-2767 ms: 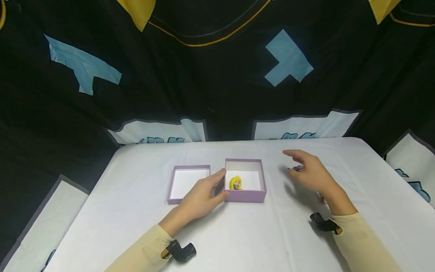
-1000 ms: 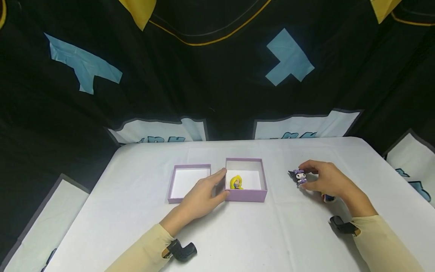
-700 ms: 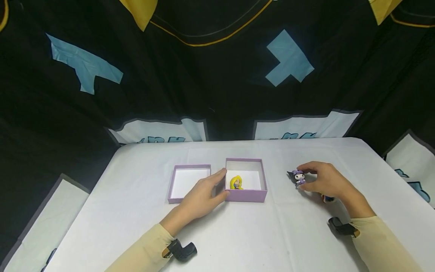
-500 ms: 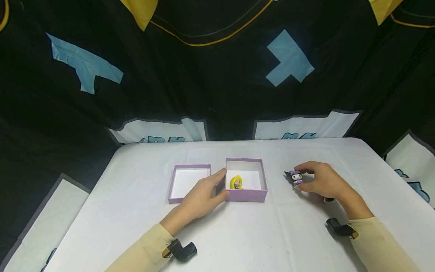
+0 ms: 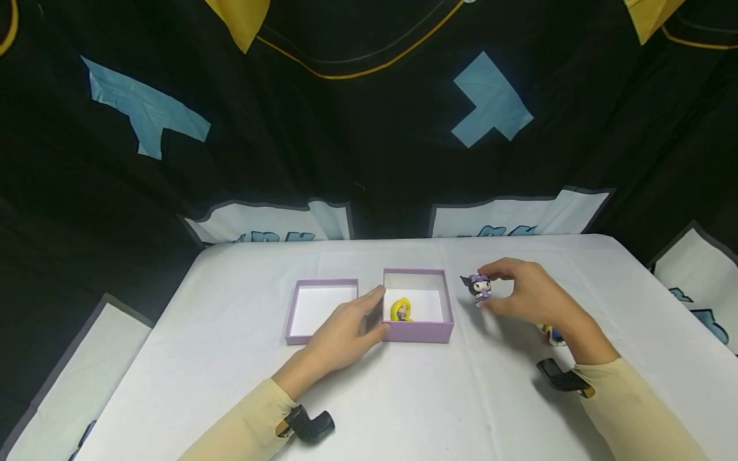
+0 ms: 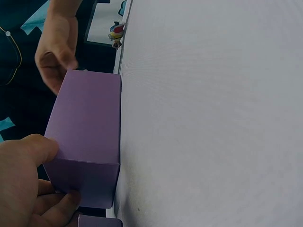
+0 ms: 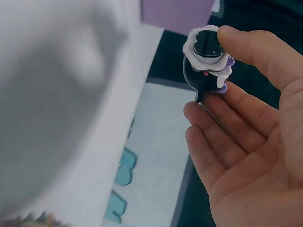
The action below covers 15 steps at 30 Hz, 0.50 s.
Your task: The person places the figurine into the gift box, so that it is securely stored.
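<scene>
Purple-capped, black-hooded and white-faced, a small figurine [image 5: 479, 287] is pinched between the thumb and fingers of the right hand [image 5: 533, 293], raised off the white cloth-covered table [image 5: 403, 403] at about three o'clock from an open lilac cardboard box [image 5: 418, 332]. The left hand [image 5: 346, 325] grasps that box at its seven-o'clock corner, and a yellow-haired figurine [image 5: 400, 310] is inside towards seven o'clock; a shallow lilac tray [image 5: 319, 309], white inside, lies at nine o'clock, and a partly hidden blue-and-yellow figurine [image 5: 555, 336] rests on the table at four o'clock from the pinched one
</scene>
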Each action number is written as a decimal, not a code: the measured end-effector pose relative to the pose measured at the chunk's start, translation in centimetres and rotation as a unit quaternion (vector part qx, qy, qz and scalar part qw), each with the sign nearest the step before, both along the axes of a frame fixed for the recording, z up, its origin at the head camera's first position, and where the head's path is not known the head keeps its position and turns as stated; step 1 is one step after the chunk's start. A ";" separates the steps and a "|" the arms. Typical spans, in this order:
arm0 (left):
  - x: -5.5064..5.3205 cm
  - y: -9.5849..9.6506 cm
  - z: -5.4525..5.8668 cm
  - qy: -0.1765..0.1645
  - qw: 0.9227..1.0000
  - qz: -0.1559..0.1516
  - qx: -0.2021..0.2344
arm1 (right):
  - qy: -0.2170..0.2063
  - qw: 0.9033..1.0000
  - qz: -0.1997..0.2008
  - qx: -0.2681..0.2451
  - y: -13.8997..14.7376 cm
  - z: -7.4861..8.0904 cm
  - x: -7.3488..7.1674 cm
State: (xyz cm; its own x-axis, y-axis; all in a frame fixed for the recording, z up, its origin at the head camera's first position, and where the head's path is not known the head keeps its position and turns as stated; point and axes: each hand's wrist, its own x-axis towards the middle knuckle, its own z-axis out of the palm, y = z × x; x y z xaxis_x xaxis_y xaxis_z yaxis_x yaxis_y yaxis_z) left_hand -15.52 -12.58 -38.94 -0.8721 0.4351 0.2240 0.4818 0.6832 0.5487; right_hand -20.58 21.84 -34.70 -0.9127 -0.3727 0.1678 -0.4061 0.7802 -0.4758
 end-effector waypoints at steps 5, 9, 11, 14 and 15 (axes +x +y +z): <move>0.0 0.0 -0.1 0.001 1.000 -0.004 0.001 | 0.018 0.999 0.018 -0.023 -1.5 1.1 0.1; -0.1 -0.1 -0.1 0.003 1.000 -0.005 0.001 | 0.019 0.999 0.029 -0.029 -3.2 1.5 0.1; -0.1 -0.1 -0.1 0.004 1.000 -0.006 0.003 | 0.016 0.999 0.029 -0.025 -4.1 1.6 0.1; -0.1 -0.1 -0.2 0.006 1.000 -0.009 0.006 | 0.008 0.999 0.032 -0.017 -5.4 1.5 0.0; -0.1 -0.1 -0.2 0.007 1.000 -0.011 0.007 | 0.007 0.999 0.034 -0.014 -5.7 1.4 0.0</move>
State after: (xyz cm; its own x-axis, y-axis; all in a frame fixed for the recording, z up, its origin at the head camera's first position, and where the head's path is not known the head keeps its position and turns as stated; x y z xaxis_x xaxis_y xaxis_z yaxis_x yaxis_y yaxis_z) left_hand -15.66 -12.65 -39.13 -0.8591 0.4506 0.2427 0.5044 0.6652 0.5505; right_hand -20.63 16.11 -33.35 -0.8831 -0.4286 0.1911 -0.4640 0.7372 -0.4912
